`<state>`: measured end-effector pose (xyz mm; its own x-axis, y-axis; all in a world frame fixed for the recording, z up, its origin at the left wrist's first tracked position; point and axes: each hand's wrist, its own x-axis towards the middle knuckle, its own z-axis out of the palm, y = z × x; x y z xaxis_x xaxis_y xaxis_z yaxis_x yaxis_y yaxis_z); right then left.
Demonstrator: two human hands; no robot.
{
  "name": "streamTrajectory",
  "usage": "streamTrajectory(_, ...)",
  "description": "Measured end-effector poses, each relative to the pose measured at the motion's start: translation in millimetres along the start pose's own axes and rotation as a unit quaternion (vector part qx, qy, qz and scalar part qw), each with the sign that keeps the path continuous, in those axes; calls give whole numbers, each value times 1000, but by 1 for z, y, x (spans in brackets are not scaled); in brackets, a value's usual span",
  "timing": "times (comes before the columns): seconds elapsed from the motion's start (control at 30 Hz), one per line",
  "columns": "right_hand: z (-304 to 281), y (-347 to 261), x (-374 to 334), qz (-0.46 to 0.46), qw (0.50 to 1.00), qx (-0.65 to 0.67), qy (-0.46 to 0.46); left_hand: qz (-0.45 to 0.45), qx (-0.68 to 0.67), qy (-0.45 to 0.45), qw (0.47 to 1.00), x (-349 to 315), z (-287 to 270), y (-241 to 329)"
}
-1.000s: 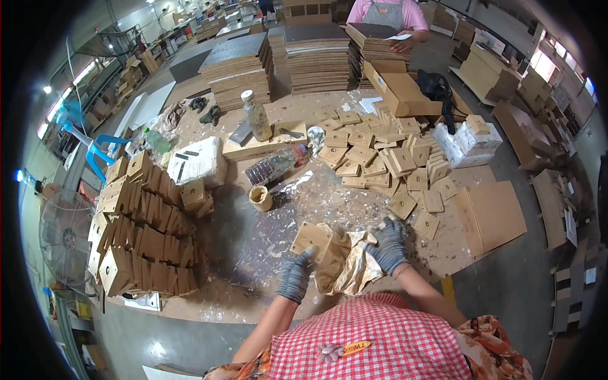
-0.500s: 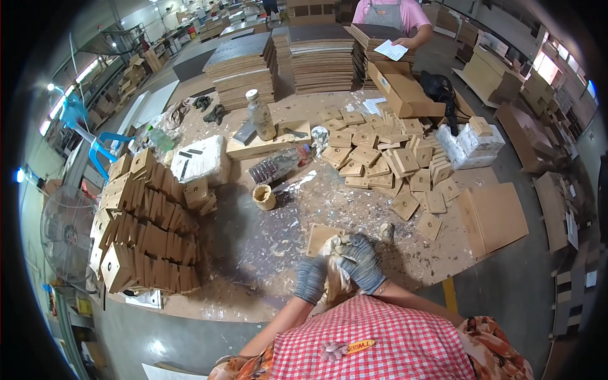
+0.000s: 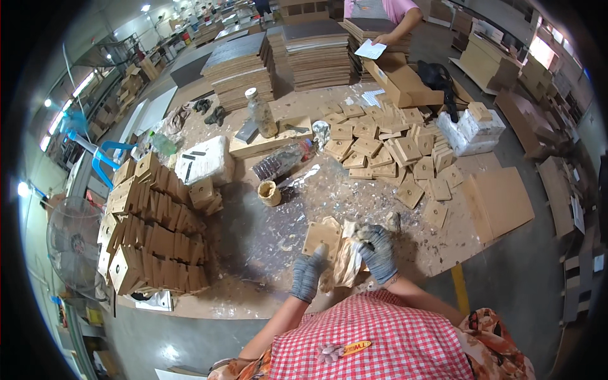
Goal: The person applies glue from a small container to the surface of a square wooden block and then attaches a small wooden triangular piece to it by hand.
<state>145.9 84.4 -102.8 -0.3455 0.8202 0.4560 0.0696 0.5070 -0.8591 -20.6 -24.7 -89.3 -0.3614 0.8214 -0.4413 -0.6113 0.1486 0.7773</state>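
Here's the left hand, grey-gloved and clasped, its thumb stretched forward and laid on top! Behind it the bare left forearm slants up from the lower edge, angling in toward the middle. Across from it, look, the right hand sits slightly farther forward, fingers bent inward, tips too blurred to read. The right forearm cuts in diagonally, and the two hands stand apart, facing each other.

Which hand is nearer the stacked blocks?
Left. The left hand is to the right of the stacked blocks, with a stretch of table between; the right hand is farther right, beyond the left one.
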Motion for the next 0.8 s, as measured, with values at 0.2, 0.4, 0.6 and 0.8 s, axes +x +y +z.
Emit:
streamTrajectory(0.2,11,-18,-24,53,995,-53,-65,-11,54,-17,998,6,-10,-24)
streamTrajectory(0.4,-21,18,-30,149,983,-109,-15,-43,111,-79,990,3,-10,-26)
streamTrajectory(0.6,-3,32,-75,120,991,-37,-43,-26,162,-84,983,10,-19,-48)
streamTrajectory(0.8,9,19,-87,105,978,-161,-86,-37,166,-61,983,18,-35,-56)
